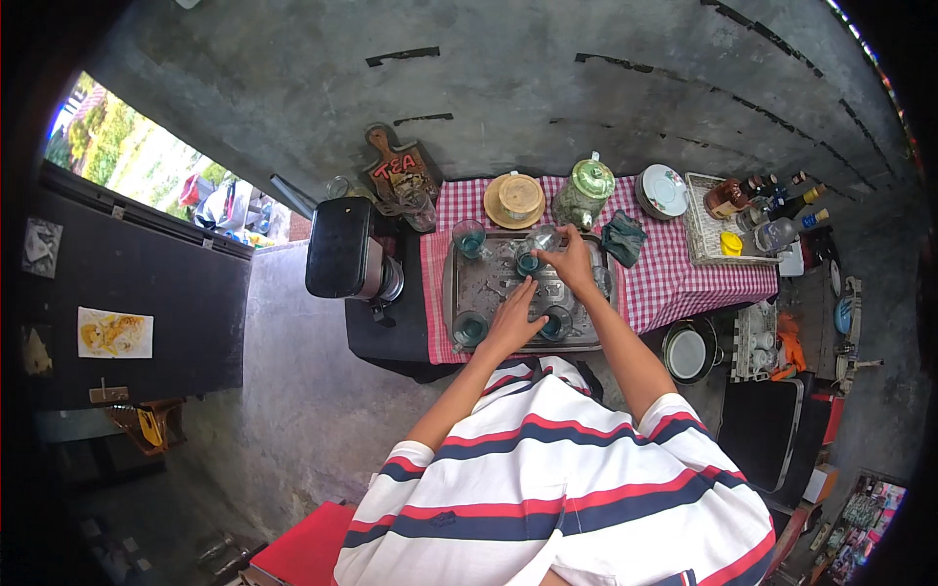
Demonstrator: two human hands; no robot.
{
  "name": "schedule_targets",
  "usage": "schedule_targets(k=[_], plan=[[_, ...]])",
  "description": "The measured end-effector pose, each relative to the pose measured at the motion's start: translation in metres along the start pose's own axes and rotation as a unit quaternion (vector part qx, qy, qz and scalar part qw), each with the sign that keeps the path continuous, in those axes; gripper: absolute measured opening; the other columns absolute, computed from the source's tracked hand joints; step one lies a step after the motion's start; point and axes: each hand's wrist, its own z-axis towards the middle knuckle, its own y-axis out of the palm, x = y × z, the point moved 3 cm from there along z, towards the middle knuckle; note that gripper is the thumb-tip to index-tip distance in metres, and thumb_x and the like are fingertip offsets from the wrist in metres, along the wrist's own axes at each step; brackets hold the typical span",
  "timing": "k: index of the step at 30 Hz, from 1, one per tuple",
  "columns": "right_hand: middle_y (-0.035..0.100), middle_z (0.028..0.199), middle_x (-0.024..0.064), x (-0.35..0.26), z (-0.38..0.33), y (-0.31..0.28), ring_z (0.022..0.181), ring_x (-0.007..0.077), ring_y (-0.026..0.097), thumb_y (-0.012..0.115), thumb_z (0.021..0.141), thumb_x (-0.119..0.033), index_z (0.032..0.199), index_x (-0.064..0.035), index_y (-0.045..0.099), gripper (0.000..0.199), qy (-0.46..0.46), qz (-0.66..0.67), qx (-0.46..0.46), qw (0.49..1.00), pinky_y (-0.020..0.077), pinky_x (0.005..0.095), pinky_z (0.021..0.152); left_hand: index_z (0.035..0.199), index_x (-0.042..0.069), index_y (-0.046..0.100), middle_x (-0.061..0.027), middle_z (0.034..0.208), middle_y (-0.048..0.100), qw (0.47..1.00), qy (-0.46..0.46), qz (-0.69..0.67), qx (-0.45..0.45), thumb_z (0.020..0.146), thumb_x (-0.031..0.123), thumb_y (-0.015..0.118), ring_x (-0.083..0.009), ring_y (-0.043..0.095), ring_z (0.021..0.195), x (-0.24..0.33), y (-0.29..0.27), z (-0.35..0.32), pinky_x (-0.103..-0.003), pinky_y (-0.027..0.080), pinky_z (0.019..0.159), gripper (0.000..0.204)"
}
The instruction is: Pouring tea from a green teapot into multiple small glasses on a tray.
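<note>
A rough grey concrete wall is seen behind a bench (684, 283) spread with a red checked cloth (674, 264), on which a metal tray (489, 283) of glass cups is set. The right hand (572, 262) is closed by its fingers on a tilted glass pitcher (543, 237) above a cup (529, 262) at the tray's middle; pouring appears to be in hand. The left hand (513, 317) lies flat on the tray, fingers together, beside another cup (557, 322). A steady tilt would be called for next.
</note>
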Motion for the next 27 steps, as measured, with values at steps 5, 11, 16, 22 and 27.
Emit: schedule_targets(k=[5,11,16,22,27], plan=[[0.066,0.106,0.027,-0.003,0.006,-0.002,0.103,0.0373,0.065,0.092,0.061,-0.029,0.11,0.0074,0.055,0.071,0.016,0.035,-0.021,0.999,0.0494,0.0411,0.088,0.146,-0.001,0.034,-0.0201,0.156,0.028,1.0,0.005,0.002,-0.016,0.082,0.025,0.073,-0.036,0.032,0.141,0.0,0.0,0.009,-0.046,0.031,0.114,0.08],[0.066,0.105,0.0262,0.001,0.007,0.001,0.099,0.0372,0.065,0.091,0.062,-0.026,0.111,0.0068,0.054,0.069,0.006,0.045,-0.026,0.999,0.0496,0.0417,0.085,0.147,0.0,0.033,-0.0191,0.157,0.026,1.0,0.008,0.006,-0.025,0.082,0.025,0.073,-0.0351,0.029,0.143,-0.006,0.004,0.015,-0.048,0.03,0.114,0.081],[0.066,0.102,0.0251,0.0,0.001,0.005,0.094,0.0384,0.066,0.091,0.063,-0.024,0.111,0.0053,0.054,0.068,0.013,0.043,-0.031,0.999,0.05,0.0427,0.08,0.147,-0.001,0.034,-0.02,0.157,0.027,0.998,-0.013,0.039,-0.045,0.079,0.028,0.076,-0.035,0.031,0.143,-0.01,0.007,0.015,-0.046,0.03,0.115,0.085],[0.066,0.102,0.0267,-0.003,0.001,0.008,0.098,0.0419,0.065,0.091,0.062,-0.021,0.112,0.0045,0.053,0.068,-0.055,0.003,-0.026,0.998,0.0503,0.0428,0.082,0.146,-0.002,0.034,-0.0219,0.157,0.024,0.998,0.005,0.041,-0.048,0.079,0.026,0.074,-0.0369,0.029,0.143,-0.008,0.004,0.019,-0.047,0.028,0.115,0.083],[0.065,0.106,0.0271,-0.011,-0.005,0.008,0.103,0.0419,0.064,0.09,0.063,-0.017,0.112,0.0045,0.053,0.065,-0.045,-0.012,-0.033,0.998,0.0503,0.0431,0.086,0.146,-0.003,0.033,-0.0223,0.157,0.025,0.998,0.007,0.045,-0.052,0.08,0.027,0.074,-0.0369,0.029,0.143,-0.01,0.004,0.023,-0.047,0.027,0.116,0.083]])
